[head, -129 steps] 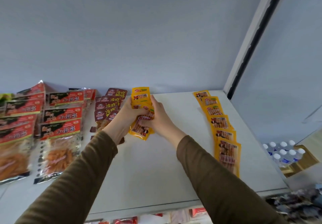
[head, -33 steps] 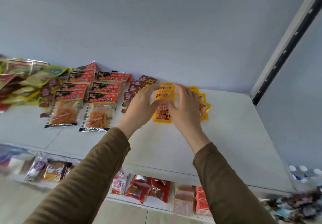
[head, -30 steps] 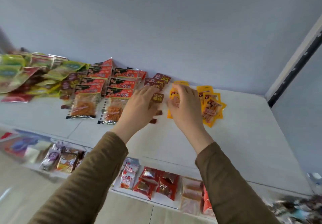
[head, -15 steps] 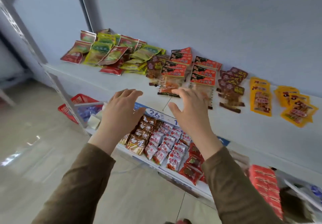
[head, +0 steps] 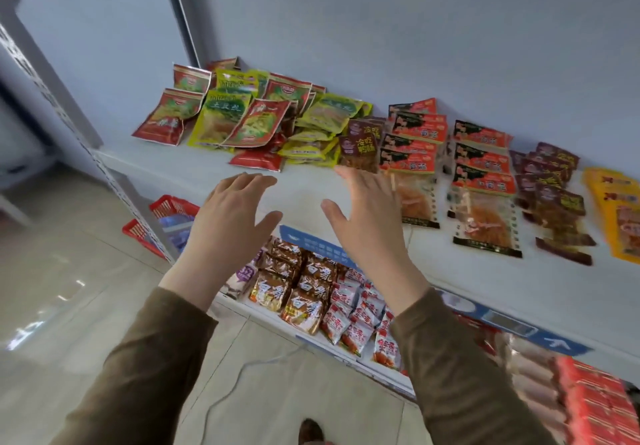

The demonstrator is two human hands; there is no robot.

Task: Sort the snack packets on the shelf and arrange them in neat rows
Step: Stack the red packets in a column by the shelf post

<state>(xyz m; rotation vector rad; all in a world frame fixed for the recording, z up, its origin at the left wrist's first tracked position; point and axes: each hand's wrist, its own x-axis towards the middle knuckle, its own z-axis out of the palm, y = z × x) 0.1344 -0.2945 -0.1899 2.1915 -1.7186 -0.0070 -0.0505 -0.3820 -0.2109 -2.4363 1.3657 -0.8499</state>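
Your left hand (head: 228, 222) and right hand (head: 369, 222) hover spread, holding nothing, at the shelf (head: 214, 170) front edge. Jumbled green and red snack packets (head: 249, 122) lie at the shelf's back-left; the rows right of them look neater, though blurred.

**Hands left the yellow packets and moved left along the shelf**

Both hands let go of the yellow packets (head: 620, 212), which ended up lying in a row at the far right. The left hand (head: 230, 221) and right hand (head: 367, 222) travelled leftward, empty with fingers spread, to the shelf's (head: 194, 167) front edge below the jumbled green and red packets (head: 249, 122). The view swung left too.
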